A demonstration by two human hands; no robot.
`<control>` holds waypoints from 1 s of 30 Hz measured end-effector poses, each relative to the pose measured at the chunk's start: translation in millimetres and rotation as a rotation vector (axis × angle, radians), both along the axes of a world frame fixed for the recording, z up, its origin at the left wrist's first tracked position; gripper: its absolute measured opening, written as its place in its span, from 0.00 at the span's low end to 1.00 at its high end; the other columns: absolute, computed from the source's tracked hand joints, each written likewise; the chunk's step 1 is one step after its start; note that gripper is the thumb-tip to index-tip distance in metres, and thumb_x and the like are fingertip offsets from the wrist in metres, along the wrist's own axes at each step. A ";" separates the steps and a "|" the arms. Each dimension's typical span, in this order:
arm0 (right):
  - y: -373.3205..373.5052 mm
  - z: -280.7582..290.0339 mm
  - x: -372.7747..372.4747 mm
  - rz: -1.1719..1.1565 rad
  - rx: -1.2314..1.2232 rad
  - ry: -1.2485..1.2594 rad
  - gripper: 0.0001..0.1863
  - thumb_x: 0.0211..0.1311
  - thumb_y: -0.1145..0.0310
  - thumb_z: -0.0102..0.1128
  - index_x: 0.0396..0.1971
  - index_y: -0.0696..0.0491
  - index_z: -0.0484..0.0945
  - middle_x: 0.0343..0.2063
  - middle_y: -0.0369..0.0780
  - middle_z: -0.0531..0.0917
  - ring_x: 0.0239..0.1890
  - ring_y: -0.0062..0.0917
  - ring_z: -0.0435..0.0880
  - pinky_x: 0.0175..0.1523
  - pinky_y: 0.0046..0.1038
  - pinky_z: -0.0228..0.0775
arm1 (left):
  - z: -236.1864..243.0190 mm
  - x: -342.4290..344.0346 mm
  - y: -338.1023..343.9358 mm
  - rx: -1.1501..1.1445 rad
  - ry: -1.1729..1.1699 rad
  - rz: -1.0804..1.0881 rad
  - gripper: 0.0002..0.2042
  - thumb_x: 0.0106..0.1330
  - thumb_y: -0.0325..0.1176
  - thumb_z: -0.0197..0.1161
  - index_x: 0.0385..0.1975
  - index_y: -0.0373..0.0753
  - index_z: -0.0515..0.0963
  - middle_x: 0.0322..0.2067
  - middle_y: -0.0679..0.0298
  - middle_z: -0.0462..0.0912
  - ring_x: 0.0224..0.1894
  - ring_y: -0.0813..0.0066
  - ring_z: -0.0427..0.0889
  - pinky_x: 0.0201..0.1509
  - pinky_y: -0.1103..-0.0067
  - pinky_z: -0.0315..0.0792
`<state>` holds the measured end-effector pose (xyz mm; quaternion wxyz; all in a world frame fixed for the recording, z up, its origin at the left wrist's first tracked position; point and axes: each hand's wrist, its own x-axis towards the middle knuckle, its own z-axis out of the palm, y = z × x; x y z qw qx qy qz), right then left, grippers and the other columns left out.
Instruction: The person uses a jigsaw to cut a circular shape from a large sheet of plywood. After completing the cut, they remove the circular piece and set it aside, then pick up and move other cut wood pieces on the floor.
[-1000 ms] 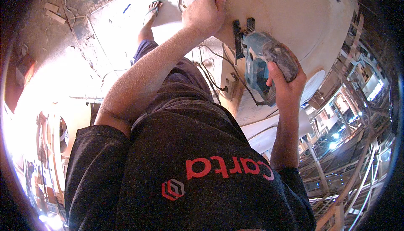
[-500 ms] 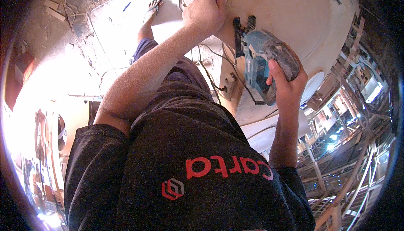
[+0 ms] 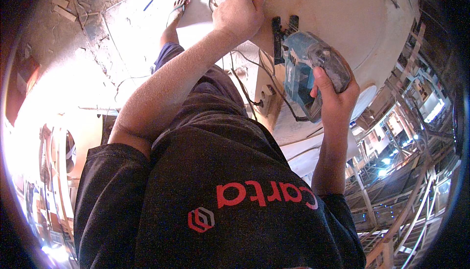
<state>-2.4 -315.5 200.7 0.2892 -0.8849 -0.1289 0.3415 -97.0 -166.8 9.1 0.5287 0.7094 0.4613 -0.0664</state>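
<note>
A dusty teal-and-grey power tool [image 3: 303,82], apparently a jigsaw, rests with its dark base plate at the edge of a large pale wooden board [image 3: 342,9]. My right hand [image 3: 334,90] is wrapped round its handle, thumb on the inner side, and a dark cord runs down from its rear. Above and left of the tool, my left hand [image 3: 237,16] is closed on the board's edge, fingers curled over it. Whether the blade is in the wood cannot be seen.
A wooden block with a socket [image 3: 267,97] and cables sits below the board. A white floor sheet [image 3: 132,29] lies under my sandalled foot [image 3: 176,9]. Wood offcuts [image 3: 63,12] are scattered at upper left. More pale boards [image 3: 308,149] lie at right, beside a cluttered, timber-framed background [image 3: 416,181].
The power tool and my right hand have crept slightly up the board, away from my body. My left hand stays on the board's edge.
</note>
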 end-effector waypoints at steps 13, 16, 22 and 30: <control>10.3 -0.1 -2.4 -0.026 -0.027 -0.047 0.26 0.60 0.69 0.72 0.57 0.61 0.77 0.38 0.39 0.87 0.24 0.17 0.80 0.24 0.19 0.73 | -1.7 0.7 -0.5 0.048 -0.010 -0.012 0.25 0.77 0.53 0.43 0.42 0.36 0.79 0.34 0.44 0.86 0.42 0.41 0.86 0.50 0.51 0.77; 12.3 0.3 -3.4 -0.036 -0.033 -0.054 0.25 0.60 0.69 0.72 0.56 0.62 0.78 0.38 0.39 0.87 0.23 0.16 0.80 0.24 0.19 0.73 | -2.0 0.6 -0.3 0.044 -0.015 -0.018 0.25 0.77 0.53 0.44 0.42 0.35 0.79 0.34 0.44 0.86 0.41 0.41 0.86 0.49 0.50 0.77; 15.8 -0.2 1.1 -0.003 -0.023 -0.045 0.25 0.60 0.69 0.72 0.55 0.62 0.78 0.35 0.39 0.87 0.21 0.16 0.79 0.23 0.20 0.71 | -5.9 1.1 -0.7 0.039 -0.018 -0.002 0.26 0.76 0.56 0.44 0.43 0.38 0.78 0.34 0.43 0.86 0.41 0.37 0.85 0.48 0.49 0.76; 21.0 -0.4 -0.3 -0.022 -0.003 -0.051 0.24 0.60 0.68 0.72 0.54 0.62 0.79 0.35 0.39 0.87 0.20 0.16 0.79 0.24 0.20 0.71 | -6.9 1.3 0.8 0.023 -0.022 0.004 0.26 0.76 0.57 0.44 0.43 0.38 0.78 0.34 0.43 0.85 0.41 0.37 0.85 0.49 0.49 0.76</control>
